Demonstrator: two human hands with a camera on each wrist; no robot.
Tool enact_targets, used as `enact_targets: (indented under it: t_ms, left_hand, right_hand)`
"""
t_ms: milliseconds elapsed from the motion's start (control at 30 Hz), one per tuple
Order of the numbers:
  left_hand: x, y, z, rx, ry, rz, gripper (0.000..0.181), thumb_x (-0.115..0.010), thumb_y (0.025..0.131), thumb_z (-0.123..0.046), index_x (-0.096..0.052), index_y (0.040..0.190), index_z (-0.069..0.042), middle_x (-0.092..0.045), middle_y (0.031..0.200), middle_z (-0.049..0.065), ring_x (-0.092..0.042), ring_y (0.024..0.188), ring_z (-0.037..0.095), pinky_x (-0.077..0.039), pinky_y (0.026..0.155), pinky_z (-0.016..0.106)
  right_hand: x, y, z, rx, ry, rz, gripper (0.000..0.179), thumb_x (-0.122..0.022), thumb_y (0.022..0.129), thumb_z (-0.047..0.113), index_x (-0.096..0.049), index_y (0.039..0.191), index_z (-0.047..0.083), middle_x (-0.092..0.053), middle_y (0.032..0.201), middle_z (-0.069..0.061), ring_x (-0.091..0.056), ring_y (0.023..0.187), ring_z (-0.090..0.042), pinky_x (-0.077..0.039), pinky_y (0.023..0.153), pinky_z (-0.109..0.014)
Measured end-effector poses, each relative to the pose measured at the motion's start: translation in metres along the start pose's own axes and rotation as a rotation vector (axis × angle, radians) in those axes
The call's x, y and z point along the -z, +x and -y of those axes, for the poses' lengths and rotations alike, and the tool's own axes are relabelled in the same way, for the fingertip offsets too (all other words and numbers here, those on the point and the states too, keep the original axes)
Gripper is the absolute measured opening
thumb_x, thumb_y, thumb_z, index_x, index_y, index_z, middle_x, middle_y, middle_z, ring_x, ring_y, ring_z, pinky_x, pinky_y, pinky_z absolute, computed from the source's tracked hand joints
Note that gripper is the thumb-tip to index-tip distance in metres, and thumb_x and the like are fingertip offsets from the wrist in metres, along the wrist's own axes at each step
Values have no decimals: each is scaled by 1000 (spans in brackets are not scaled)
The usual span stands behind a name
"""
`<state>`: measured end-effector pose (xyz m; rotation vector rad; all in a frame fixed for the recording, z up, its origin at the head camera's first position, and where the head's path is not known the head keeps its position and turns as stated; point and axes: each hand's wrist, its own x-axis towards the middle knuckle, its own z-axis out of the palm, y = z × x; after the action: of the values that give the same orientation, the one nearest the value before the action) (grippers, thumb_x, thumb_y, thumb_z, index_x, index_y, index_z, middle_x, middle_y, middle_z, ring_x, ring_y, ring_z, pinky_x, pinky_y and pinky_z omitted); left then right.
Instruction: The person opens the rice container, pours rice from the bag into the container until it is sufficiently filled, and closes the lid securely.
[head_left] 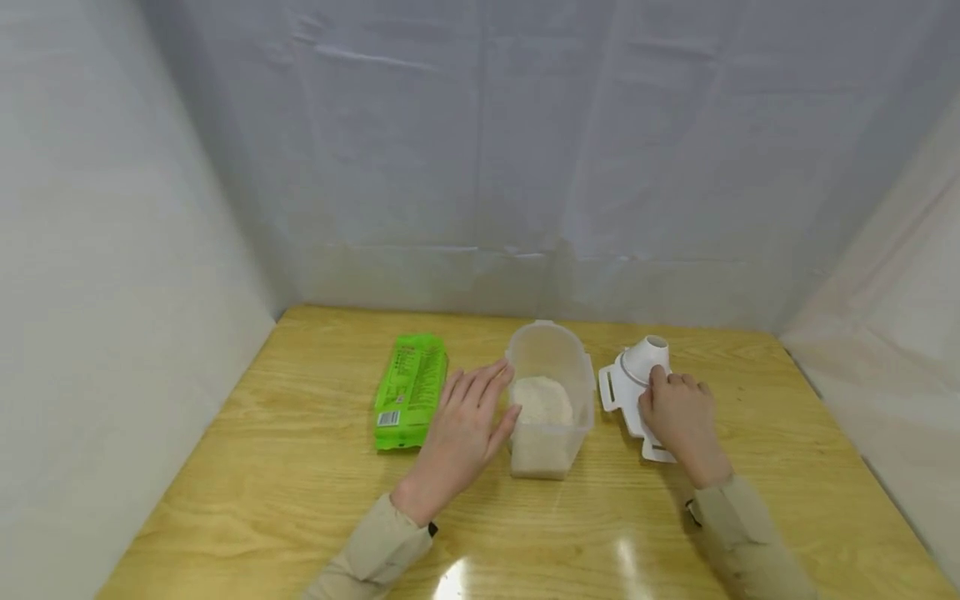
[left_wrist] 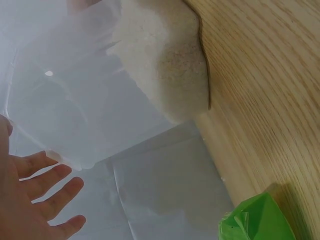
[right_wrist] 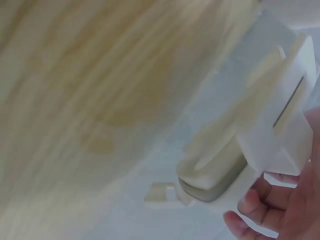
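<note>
A translucent plastic container (head_left: 549, 350) stands upright on the table, its top uncovered and a pale, grainy filling (head_left: 542, 402) in its lower part. At its left side is my left hand (head_left: 467, 421), fingers spread and fairly straight, fingertips at the rim. In the left wrist view the same container (left_wrist: 100, 100) appears tilted, with the fingertips by its edge. My right hand (head_left: 682, 414) holds a white lid (head_left: 633, 408) with a cone-shaped spout (head_left: 643, 357), to the right of the container. The right wrist view shows curled fingers (right_wrist: 262, 207) against the lid's edge.
Left of the container, a bright green packet (head_left: 408, 387) with a barcode lies on the wooden table (head_left: 292, 467), close to my left hand. Pale sheeting (head_left: 480, 167) hangs behind the table and on both sides.
</note>
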<state>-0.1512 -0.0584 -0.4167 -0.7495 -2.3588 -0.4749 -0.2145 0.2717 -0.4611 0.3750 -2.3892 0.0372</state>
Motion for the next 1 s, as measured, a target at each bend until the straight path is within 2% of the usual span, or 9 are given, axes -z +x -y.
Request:
enact_targets:
  t_ms: [67,167,433,667,1000]
  left_hand:
    - [0,0,0,-2,0,-2,64,-20,111,-47,-54,141,-2,-53,147,13,-54,128,31,-39,112,56]
    - [0,1,0,-4,0,-2,64,-20,111,-47,-54,141,-2,-54,147,13,-54,128,31,-39,112,55]
    - [0,0,1,2,-3,5,64,-20,111,-47,-54,141,-2,-53,147,13,-54,128,31,-40,111,56]
    - [2,0,0,0,1,8,61,-23,111,-46,-54,142,-2,-53,148,13,-55,128,31,-40,111,56]
    - [1,0,0,-2,2,8,60,-26,111,-46,-54,141,-2,-53,147,14,-54,129,31,-40,110,57]
  right_hand:
    - [3,2,2,4,5,-60,14,-59,83,9,-52,76,0,-47,54,-11,-48,49,-34,-37,44,-42]
    - [12,5,6,2,18,-104,11,-60,82,9,-55,77,0,-51,55,-12,-47,49,-33,-37,44,-42]
    - [53,16,20,-32,58,-105,11,-64,82,9,-62,85,-2,-63,64,-17,-56,57,-37,-44,49,-46]
    - [85,26,27,-41,80,-150,12,-61,82,10,-61,85,-2,-58,59,-16,-53,54,-37,-41,47,-44]
    - [109,33,34,-31,92,-152,13,-59,84,12,-62,85,-1,-52,54,-11,-46,51,-31,-37,44,-39]
